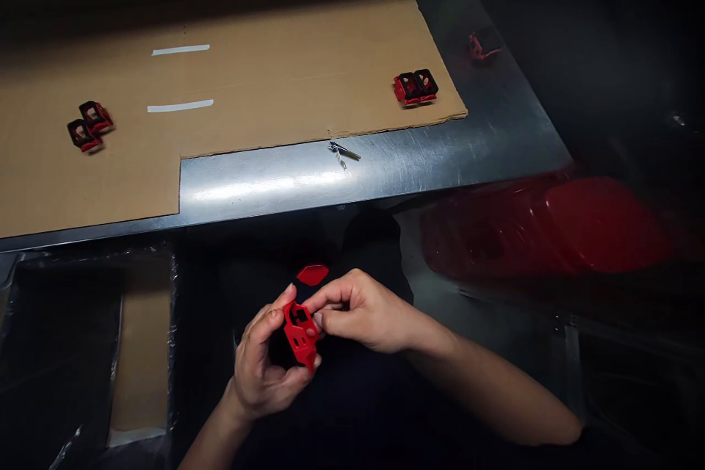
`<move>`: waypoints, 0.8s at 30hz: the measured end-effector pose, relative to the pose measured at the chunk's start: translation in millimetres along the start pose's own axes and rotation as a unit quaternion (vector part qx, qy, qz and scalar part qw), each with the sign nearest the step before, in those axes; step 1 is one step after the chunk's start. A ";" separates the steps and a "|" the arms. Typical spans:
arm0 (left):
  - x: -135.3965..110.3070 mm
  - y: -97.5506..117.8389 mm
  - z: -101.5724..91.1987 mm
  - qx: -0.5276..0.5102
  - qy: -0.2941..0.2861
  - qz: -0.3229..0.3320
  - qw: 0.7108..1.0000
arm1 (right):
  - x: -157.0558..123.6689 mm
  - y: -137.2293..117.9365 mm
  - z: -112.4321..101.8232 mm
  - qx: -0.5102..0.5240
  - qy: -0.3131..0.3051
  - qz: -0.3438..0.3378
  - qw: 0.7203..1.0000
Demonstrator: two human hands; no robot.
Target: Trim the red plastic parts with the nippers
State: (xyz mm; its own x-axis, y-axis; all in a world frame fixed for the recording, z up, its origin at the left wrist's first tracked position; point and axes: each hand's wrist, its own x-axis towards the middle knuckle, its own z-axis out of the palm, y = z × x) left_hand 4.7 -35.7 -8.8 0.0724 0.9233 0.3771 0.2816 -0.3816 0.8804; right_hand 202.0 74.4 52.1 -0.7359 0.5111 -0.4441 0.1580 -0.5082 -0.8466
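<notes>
Below the table's front edge, my left hand [264,367] wraps its fingers round a small red plastic part [300,334] with cut-out holes. My right hand [358,312] pinches the same part from the right, thumb and fingertips pressed on its upper edge. A red oval shape [312,275] shows just above the part; what it belongs to is not clear. A small metal clip or spring [343,153] lies on the steel table [385,165] above my hands.
A cardboard sheet [264,88] covers most of the table. Two red-and-black parts [89,125] sit at its left, two more [416,86] at its right, another [483,44] lies on bare steel beyond. A red bin [551,228] stands right, a plastic-lined box [82,352] left.
</notes>
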 end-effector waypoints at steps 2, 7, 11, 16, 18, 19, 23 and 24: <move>-3.2 -0.9 0.6 -0.014 0.004 -0.010 1.000 | 0.4 2.0 0.1 0.017 0.003 -0.006 1.000; -7.3 -4.5 2.8 -0.025 0.002 -0.011 1.000 | -1.5 5.1 0.9 -0.024 0.019 0.010 0.999; -6.1 -5.5 4.1 -0.028 0.007 -0.008 1.000 | -2.9 3.7 1.7 -0.048 0.029 0.020 0.998; -2.6 -2.8 5.5 -0.069 0.014 -0.033 0.997 | -0.4 6.5 1.4 -0.058 0.040 0.001 0.998; -1.5 -1.5 6.1 -0.095 0.026 -0.052 0.994 | 1.2 9.7 1.1 -0.014 0.029 -0.013 0.999; -0.9 -0.8 6.3 -0.107 0.032 -0.061 0.992 | 1.9 11.4 1.1 0.010 0.025 -0.018 0.999; 1.6 1.0 7.4 -0.131 0.047 -0.082 0.987 | 3.7 15.4 1.0 0.050 0.029 -0.017 0.998; 2.0 1.1 7.6 -0.132 0.047 -0.083 0.987 | 4.0 15.6 0.9 0.050 0.030 -0.016 0.998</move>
State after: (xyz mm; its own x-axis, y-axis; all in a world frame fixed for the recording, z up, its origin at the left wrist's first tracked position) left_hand 12.5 -34.0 -9.2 -0.0471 0.9709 0.2347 0.0228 -0.2338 0.9720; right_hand 200.9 67.8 37.3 -0.6979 0.5679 -0.4363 0.0666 -0.5552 -0.8291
